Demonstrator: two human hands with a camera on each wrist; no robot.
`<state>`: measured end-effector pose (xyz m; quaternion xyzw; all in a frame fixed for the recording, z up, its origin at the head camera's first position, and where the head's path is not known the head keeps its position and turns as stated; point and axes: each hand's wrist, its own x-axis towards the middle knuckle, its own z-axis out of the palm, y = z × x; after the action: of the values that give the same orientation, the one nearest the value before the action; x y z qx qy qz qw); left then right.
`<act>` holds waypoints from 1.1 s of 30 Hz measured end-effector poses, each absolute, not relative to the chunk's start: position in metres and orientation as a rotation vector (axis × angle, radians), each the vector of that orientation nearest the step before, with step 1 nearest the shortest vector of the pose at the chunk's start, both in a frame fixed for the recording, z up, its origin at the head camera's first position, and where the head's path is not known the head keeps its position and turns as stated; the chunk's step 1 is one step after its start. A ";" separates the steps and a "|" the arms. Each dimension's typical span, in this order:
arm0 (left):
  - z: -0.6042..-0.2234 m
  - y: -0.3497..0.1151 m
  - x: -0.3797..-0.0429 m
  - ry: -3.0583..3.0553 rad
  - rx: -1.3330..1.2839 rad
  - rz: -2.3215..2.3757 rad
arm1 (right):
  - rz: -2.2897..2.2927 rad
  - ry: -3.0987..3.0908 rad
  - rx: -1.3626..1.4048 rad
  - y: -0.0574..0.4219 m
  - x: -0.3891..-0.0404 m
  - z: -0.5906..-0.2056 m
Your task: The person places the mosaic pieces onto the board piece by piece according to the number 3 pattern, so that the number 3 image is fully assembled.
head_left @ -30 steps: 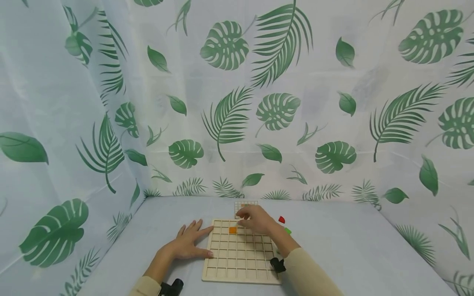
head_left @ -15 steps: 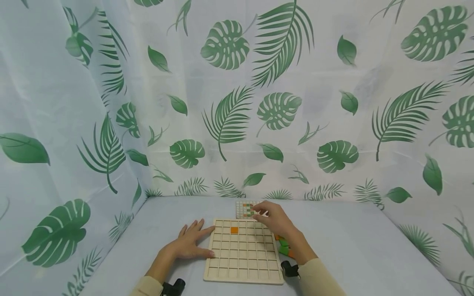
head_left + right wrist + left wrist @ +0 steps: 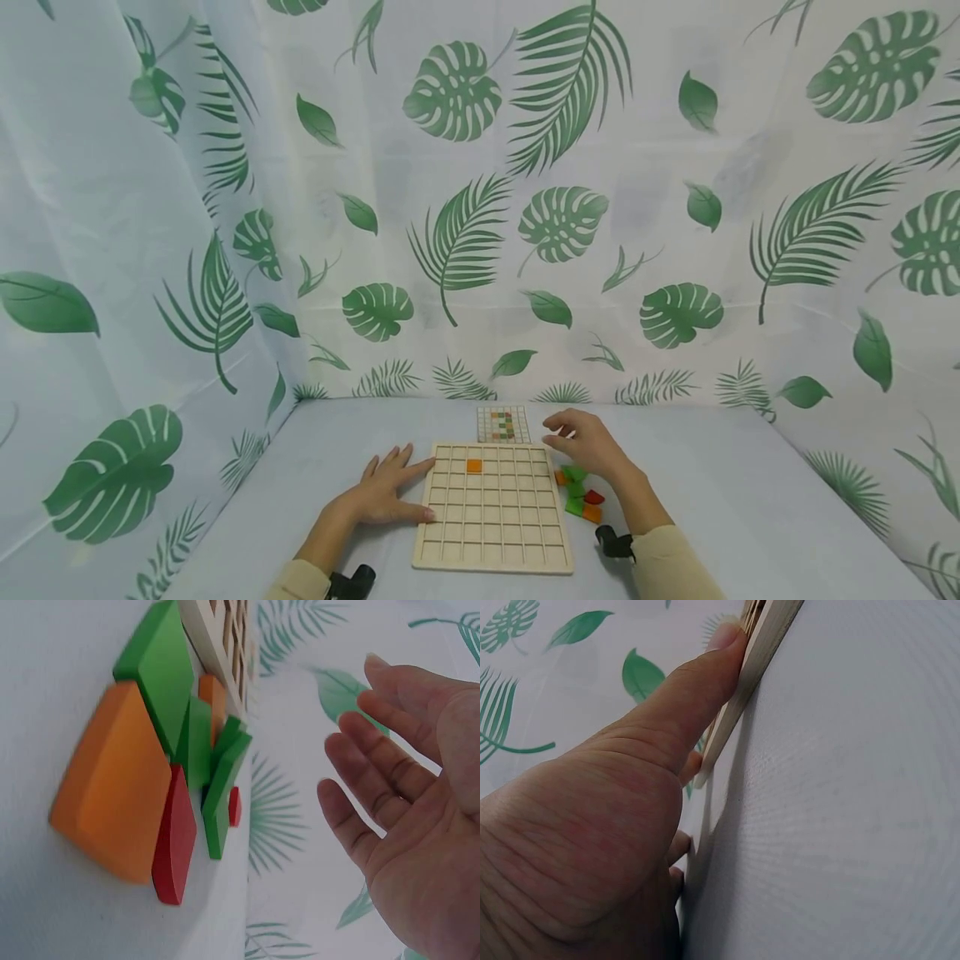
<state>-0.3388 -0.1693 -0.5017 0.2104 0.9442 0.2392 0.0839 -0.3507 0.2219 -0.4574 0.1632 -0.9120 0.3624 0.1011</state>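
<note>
A wooden grid board (image 3: 491,533) lies on the table, with one orange square tile (image 3: 474,466) in a cell of its upper rows. My left hand (image 3: 390,492) rests at the board's left side, fingers spread; in the left wrist view its thumb (image 3: 705,667) touches the board's edge (image 3: 739,705). Above the table beyond the board's upper right corner is my right hand (image 3: 588,446), holding nothing. The right wrist view shows its fingers relaxed and the palm (image 3: 431,832) bare. Below it lie loose pieces: orange (image 3: 112,787), red (image 3: 174,840) and several green (image 3: 161,675).
Behind the board lies a small printed grid card (image 3: 487,433) with coloured cells. The loose pile (image 3: 574,506) sits against the board's right side. A leaf-patterned curtain (image 3: 465,358) hangs behind and to the left of the white table (image 3: 697,483).
My right hand has moved off the board to the right, uncovering the printed card and the loose pieces. My left hand and the orange tile have stayed in place.
</note>
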 end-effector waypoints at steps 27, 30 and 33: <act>-0.502 -0.170 -0.339 2.835 0.613 0.697 | 1.179 -2.989 0.353 0.258 -0.347 -0.458; -0.502 -0.169 -0.338 2.837 0.607 0.694 | 1.197 -3.001 0.417 0.261 -0.348 -0.461; -0.502 -0.169 -0.338 2.837 0.606 0.700 | 1.205 -3.014 0.460 0.263 -0.348 -0.462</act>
<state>-0.3377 -0.1689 -0.5018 0.2026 0.9477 0.2337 0.0785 -0.3477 0.2629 -0.4621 0.1398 -0.9172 0.3668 -0.0682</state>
